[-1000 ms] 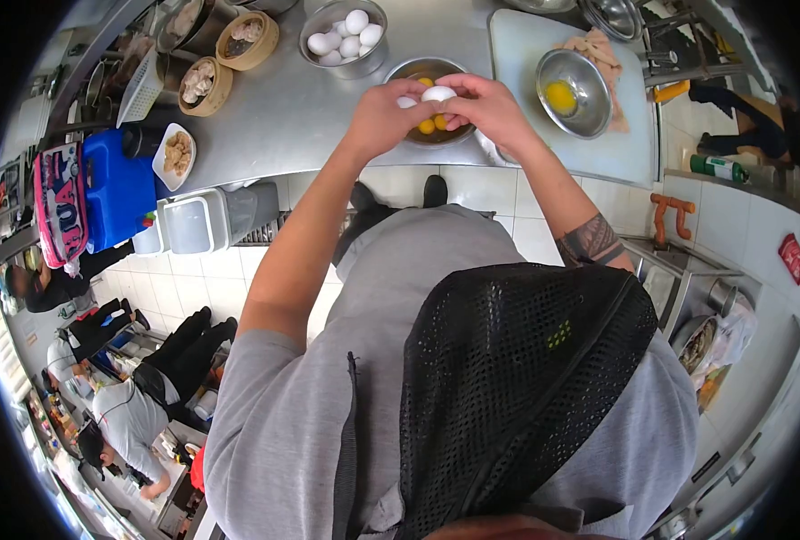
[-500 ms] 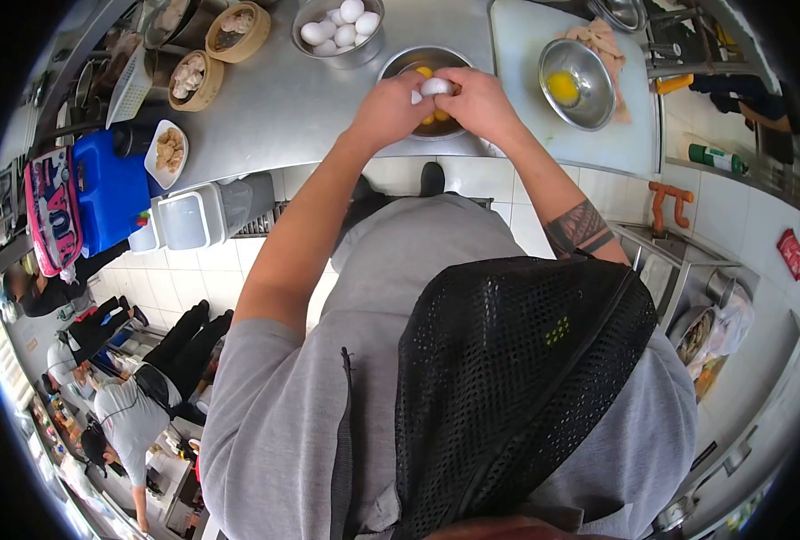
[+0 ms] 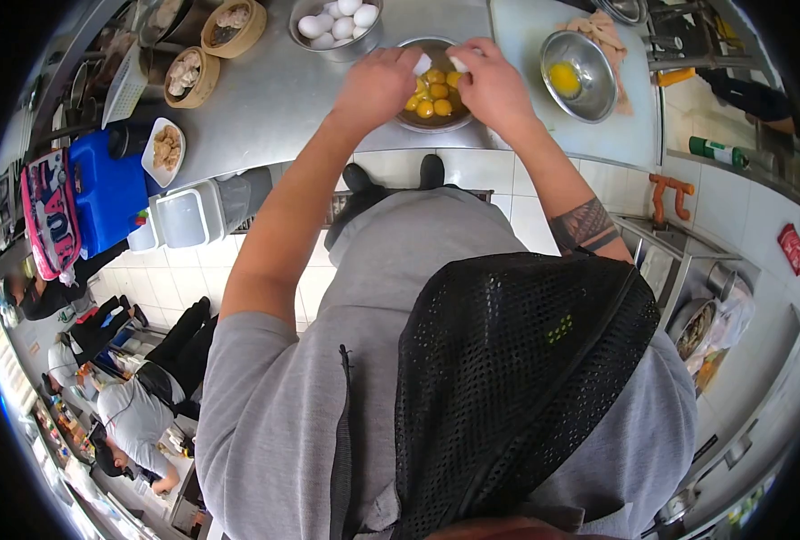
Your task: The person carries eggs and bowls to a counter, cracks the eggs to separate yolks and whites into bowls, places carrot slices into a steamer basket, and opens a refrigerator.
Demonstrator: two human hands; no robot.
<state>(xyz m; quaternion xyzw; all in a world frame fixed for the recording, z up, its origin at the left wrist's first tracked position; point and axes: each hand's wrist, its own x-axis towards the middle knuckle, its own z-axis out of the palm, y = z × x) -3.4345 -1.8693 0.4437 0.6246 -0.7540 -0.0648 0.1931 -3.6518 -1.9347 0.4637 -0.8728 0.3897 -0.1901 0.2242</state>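
- Over one steel surface (image 3: 256, 108), left hand (image 3: 384, 85) and right hand (image 3: 497, 88), each grip pinching one shell piece (image 3: 422, 64);
- beneath them, one yolk bowl (image 3: 434, 129), at least six yolks (image 3: 439, 91) inside;
- farther left, one egg bowl (image 3: 346, 52); two steamers (image 3: 206, 85).

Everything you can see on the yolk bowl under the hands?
Round, open, shiny metal bowl, upright on the steel counter, left of the whitish board. It holds several rounded orange-yellow yolks, apparently in clear liquid. Left hand and right hand, each with white eggshell, partly cover the rim; contact isn't clear.
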